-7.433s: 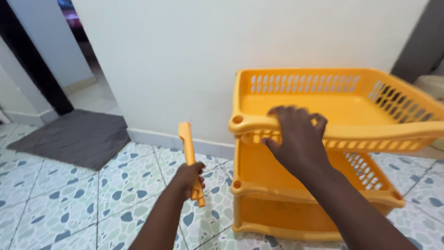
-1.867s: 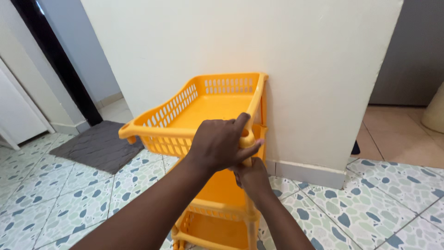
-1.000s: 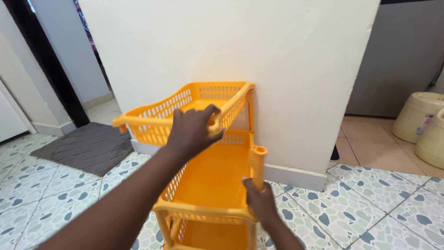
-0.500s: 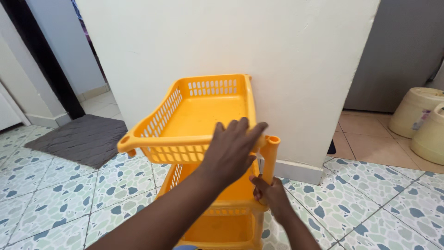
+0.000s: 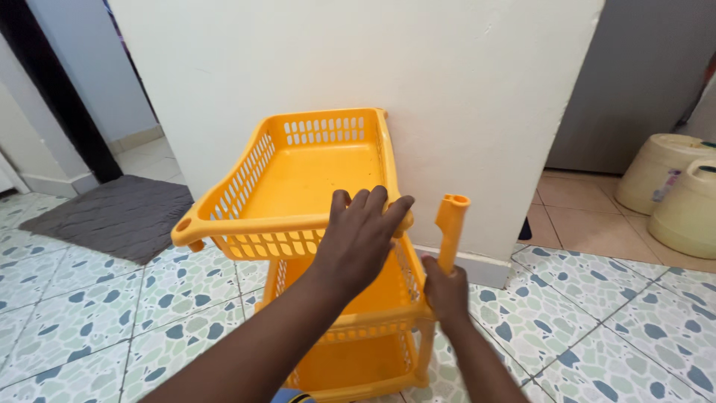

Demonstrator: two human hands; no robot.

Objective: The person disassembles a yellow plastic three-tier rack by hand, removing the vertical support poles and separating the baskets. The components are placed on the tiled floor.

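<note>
Left hand (image 5: pixel 362 237) lies spread over the near rim of the top tray (image 5: pixel 313 179) of the orange plastic rack (image 5: pixel 328 246), which stands against the white wall (image 5: pixel 358 60). Rack looks light, stiff, slick; grip at rims. Right hand (image 5: pixel 446 292) is closed around the orange post (image 5: pixel 450 231), now tilted further off the tray corner than half a second ago.
</note>
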